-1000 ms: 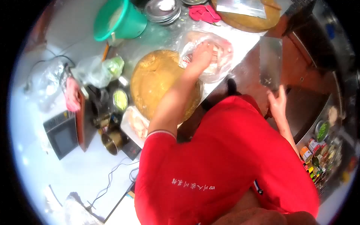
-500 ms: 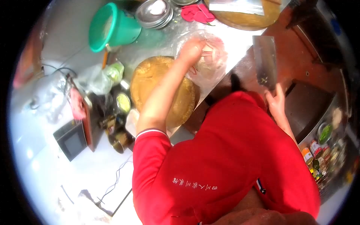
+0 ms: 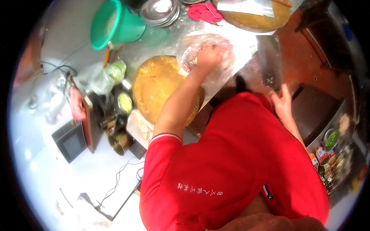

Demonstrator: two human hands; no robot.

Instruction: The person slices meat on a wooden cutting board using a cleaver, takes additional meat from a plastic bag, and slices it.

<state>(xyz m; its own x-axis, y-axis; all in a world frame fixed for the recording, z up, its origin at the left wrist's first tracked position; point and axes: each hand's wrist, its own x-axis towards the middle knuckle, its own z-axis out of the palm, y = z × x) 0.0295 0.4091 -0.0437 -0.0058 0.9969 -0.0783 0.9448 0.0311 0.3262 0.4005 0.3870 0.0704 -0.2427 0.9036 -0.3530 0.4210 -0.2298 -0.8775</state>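
My left hand [image 3: 210,58] reaches into a clear plastic bag [image 3: 189,43] that lies spread on the table beside a round wooden chopping block [image 3: 154,82]. Its fingers are curled down among pale pink pieces that look like raw meat [image 3: 228,57]; what they grip is hidden under the hand. Off the table's edge, my right hand [image 3: 283,102] is closed around the handle of a cleaver [image 3: 269,61]. The broad blade points away from me, with small bits stuck near its handle end.
Beyond the bag are a green bucket [image 3: 133,29], stacked metal plates [image 3: 171,17], a red cloth [image 3: 204,13] and a second round board [image 3: 254,23] with a blade on it. Left stand a white tub [image 3: 135,121], a scale-like device [image 3: 70,142] and cables. Cans [image 3: 322,154] stand at right.
My left hand has moved slightly right and deeper into the bag, and the bag has bunched up around it. The cleaver in my right hand stays in nearly the same place.
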